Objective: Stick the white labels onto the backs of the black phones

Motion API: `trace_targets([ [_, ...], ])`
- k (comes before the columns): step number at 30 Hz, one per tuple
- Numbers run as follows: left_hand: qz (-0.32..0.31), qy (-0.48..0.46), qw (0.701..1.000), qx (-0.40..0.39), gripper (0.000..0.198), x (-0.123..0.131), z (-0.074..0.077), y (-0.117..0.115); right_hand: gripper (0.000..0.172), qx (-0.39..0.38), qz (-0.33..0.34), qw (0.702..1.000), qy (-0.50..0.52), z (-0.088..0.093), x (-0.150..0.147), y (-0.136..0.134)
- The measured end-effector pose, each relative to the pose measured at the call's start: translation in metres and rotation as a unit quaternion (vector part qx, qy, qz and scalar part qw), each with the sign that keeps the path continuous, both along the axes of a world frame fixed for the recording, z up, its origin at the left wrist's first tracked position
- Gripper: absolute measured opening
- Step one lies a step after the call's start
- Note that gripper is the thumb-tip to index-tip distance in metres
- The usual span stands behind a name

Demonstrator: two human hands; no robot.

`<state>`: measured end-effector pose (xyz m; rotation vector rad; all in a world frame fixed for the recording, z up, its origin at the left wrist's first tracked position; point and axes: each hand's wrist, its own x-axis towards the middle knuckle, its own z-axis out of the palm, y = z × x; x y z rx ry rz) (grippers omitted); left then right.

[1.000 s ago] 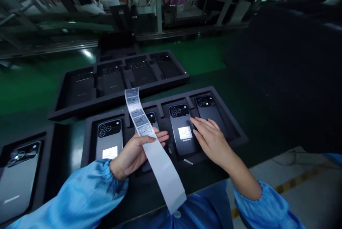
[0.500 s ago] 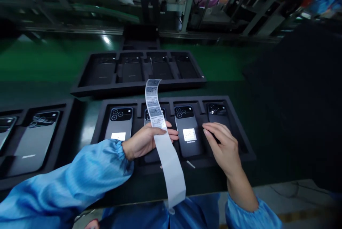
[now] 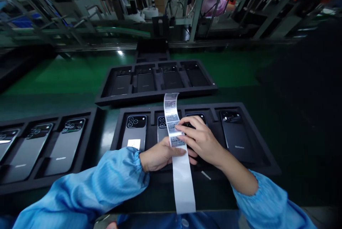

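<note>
The left hand (image 3: pixel 160 156) has its fingers clamped on a light, floppy label strip (image 3: pixel 182 182), best held by its edges, running across the 6 o'clock side of a foam tray (image 3: pixel 253 143); the right hand (image 3: pixel 204 141) lies against it, fingers together, grip unclear

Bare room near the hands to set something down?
Green mat left of the far foam tray, dark bench right of the near foam tray. Crowded: that tray's middle smartphones, under left hand, right hand and label strip.
</note>
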<state>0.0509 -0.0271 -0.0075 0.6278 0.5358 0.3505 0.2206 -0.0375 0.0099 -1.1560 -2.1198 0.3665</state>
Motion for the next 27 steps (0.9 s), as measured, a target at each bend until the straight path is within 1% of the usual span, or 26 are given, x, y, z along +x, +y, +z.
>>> trace_targets([
  [4,0.002,0.006,1.0,-0.004,0.025,0.0,0.0,-0.003,0.019,-0.049,0.034,0.998,0.028,0.001,0.003,-0.001],
  [6,-0.002,0.008,1.0,-0.012,0.025,0.0,0.0,-0.003,0.018,-0.056,0.049,0.997,0.038,0.001,0.003,-0.001],
  [8,0.004,-0.003,1.0,-0.031,0.027,0.0,0.001,-0.002,0.019,-0.047,0.061,0.996,0.037,0.001,0.002,-0.001],
  [11,0.028,-0.055,0.993,-0.101,0.028,0.0,0.001,0.0,0.022,-0.005,0.058,0.998,-0.011,0.002,-0.001,-0.003],
  [13,0.029,-0.081,0.983,-0.159,0.034,0.0,-0.001,0.001,0.023,0.041,0.043,0.996,-0.064,0.002,-0.003,-0.006],
  [15,0.027,-0.08,0.975,-0.207,0.041,0.0,-0.004,0.003,0.024,0.098,0.031,0.988,-0.116,0.002,-0.005,-0.01],
  [17,0.038,-0.076,0.966,-0.244,0.041,0.0,-0.007,0.003,0.024,0.154,0.022,0.974,-0.163,0.002,-0.009,-0.015],
  [20,0.065,-0.07,0.963,-0.254,0.035,-0.001,-0.007,0.003,0.022,0.219,-0.009,0.953,-0.209,-0.002,-0.016,-0.021],
  [23,0.08,-0.061,0.962,-0.256,0.032,-0.003,-0.005,0.003,0.018,0.254,-0.048,0.943,-0.211,-0.007,-0.025,-0.026],
  [25,0.091,-0.05,0.962,-0.251,0.031,-0.003,-0.003,0.005,0.017,0.256,-0.06,0.945,-0.196,-0.006,-0.029,-0.028],
  [27,0.103,-0.039,0.964,-0.243,0.032,-0.003,-0.002,0.007,0.02,0.228,-0.063,0.959,-0.155,0.004,-0.027,-0.032],
])
